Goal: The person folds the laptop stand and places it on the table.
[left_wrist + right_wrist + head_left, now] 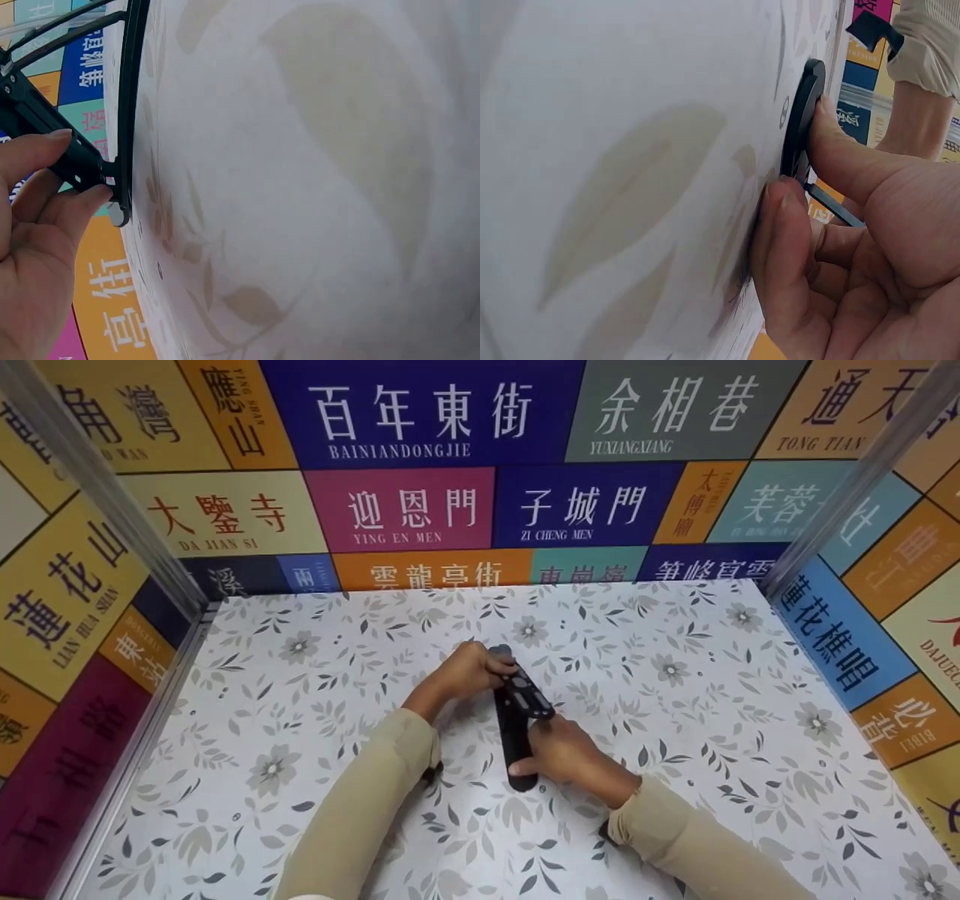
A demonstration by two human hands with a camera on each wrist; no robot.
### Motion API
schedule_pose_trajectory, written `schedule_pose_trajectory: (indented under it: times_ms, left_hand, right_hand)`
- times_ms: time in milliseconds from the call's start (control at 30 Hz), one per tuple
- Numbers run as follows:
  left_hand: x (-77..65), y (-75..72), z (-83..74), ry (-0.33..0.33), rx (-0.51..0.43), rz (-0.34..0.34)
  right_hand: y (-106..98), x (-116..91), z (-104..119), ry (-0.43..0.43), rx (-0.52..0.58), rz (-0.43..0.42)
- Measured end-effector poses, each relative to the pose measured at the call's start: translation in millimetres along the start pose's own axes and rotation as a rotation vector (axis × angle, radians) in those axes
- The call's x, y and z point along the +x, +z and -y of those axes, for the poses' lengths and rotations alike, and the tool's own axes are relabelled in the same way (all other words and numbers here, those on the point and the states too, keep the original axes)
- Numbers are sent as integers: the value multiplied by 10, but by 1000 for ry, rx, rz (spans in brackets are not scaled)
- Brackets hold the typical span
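Observation:
A black folding stand (pixel 513 735) lies on the patterned tabletop, its long flat base round-ended and its slotted upper arm (pixel 531 696) raised at an angle. At the far, hinged end, my left hand (pixel 469 669) pinches the arm between thumb and fingers. The left wrist view shows thin struts (pixel 67 34) joining the arm to the base, and a small silver round piece (pixel 118 214) by the hinge. My right hand (pixel 568 751) holds the base near its closer end, thumb (pixel 840 154) along one edge and curled fingers against the other side.
The tabletop (pixel 300 720) has a white floral and leaf print. Behind it and on both sides stand panels (pixel 397 510) of coloured blocks with Chinese lettering, with metal corner posts (pixel 142 495). A dark band shows under each beige sleeve (pixel 375 802).

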State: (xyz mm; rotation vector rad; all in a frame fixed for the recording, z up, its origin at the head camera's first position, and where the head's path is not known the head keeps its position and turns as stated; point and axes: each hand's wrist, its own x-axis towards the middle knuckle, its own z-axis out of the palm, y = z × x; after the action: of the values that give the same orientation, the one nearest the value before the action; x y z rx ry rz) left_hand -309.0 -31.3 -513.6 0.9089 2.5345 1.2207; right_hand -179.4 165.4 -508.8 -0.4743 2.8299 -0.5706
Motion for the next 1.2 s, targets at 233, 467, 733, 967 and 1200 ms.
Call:
schedule_pose_trajectory:
  times_ms: [233, 467, 733, 967, 1200]
  left_hand:
    - [-18, -2, 51, -7, -50, 4]
    - [-27, 0, 70, -7, -78, 8]
    - [-217, 44, -98, -61, -35, -102]
    - [-620, 52, -405, -452, -461, -324]
    - [-941, -48, -380, -663, -1200, -133]
  right_hand:
    - [2, -35, -6, -42, -34, 1]
    - [10, -51, 1, -28, 12, -25]
    - [-183, 47, -152, -39, 233, 153]
    - [-593, 182, -533, 212, 1074, 360]
    - [-538, 257, -820, 240, 1442, 484]
